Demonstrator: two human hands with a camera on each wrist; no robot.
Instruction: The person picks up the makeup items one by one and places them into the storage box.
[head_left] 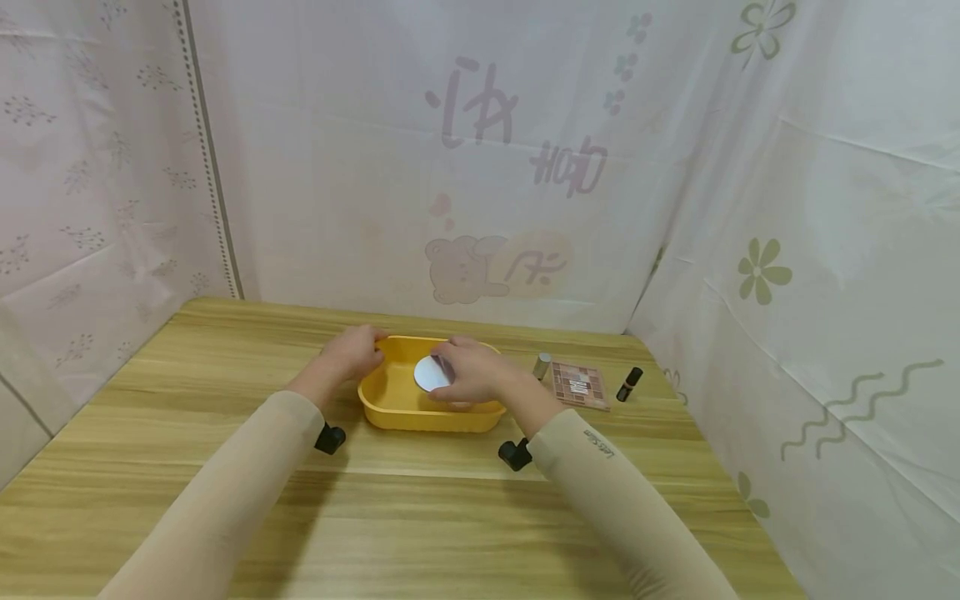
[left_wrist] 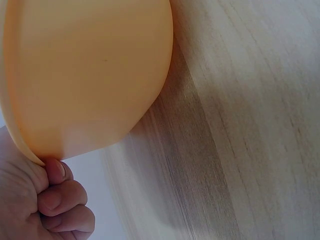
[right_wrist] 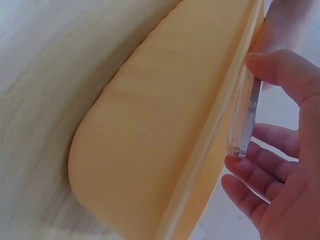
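Note:
A yellow plastic basin (head_left: 431, 421) with rounded corners sits on the wooden table. My left hand (head_left: 350, 354) pinches its rim at the left end; in the left wrist view the curled fingers (left_wrist: 67, 200) grip the edge of the basin wall (left_wrist: 90, 80). Over the basin's right half, my right hand (head_left: 472, 372) holds a round compact with a mirror (head_left: 431, 374), its reflective face visible from above. Seen edge-on in the right wrist view, the compact (right_wrist: 243, 112) has a clear body and lies between thumb and fingers, close beside the basin rim (right_wrist: 212, 130).
Right of the basin lie a small silver-capped tube (head_left: 542, 366), a flat eyeshadow palette (head_left: 580, 386) and a black lipstick-like tube (head_left: 629, 384). Black wrist-camera parts (head_left: 515, 454) show below the forearms. Printed curtains (head_left: 360, 167) hang behind the table and along both sides.

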